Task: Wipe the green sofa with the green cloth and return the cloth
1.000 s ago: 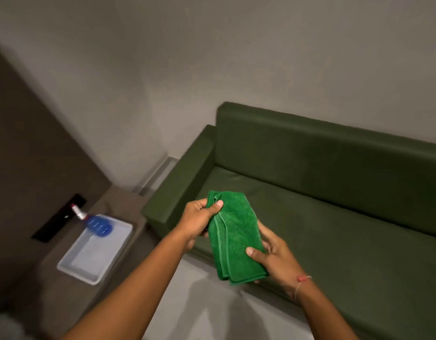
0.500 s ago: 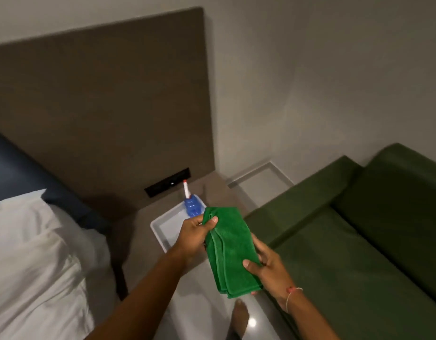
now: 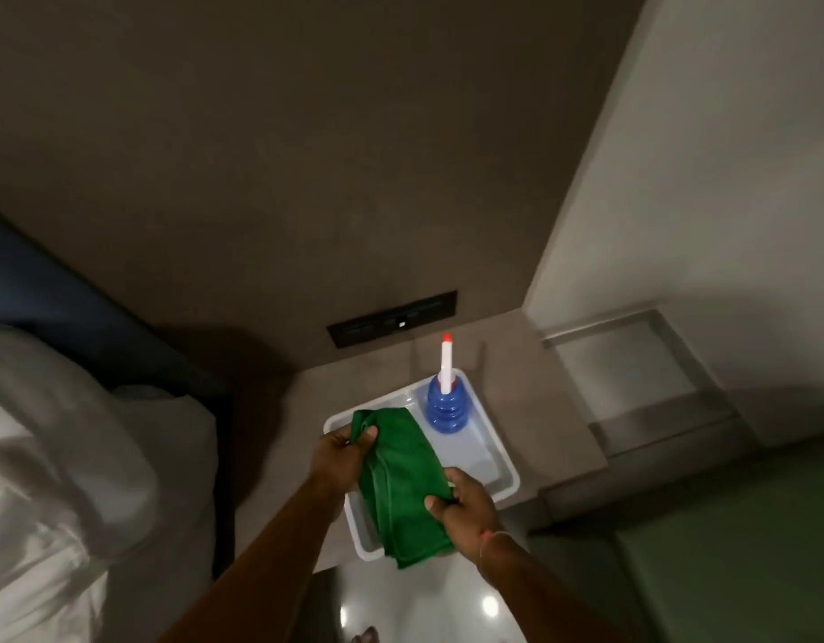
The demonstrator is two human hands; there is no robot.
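The folded green cloth (image 3: 400, 484) hangs between both hands, over the white tray (image 3: 505, 475) on the bedside table. My left hand (image 3: 342, 454) pinches the cloth's top corner. My right hand (image 3: 465, 508) grips its right edge lower down. Only a dim corner of the green sofa (image 3: 734, 549) shows at the bottom right. Whether the cloth touches the tray I cannot tell.
A blue spray bottle (image 3: 444, 403) with a white, red-tipped nozzle stands in the tray's far end. The brown bedside table (image 3: 558, 438) carries the tray. A bed with white linen (image 3: 76, 457) fills the left. A dark switch panel (image 3: 391, 317) sits on the brown wall panel.
The view has swung left from the sofa to the bedside table. Both hands kept their hold and carried the cloth from above the sofa seat to above the tray.
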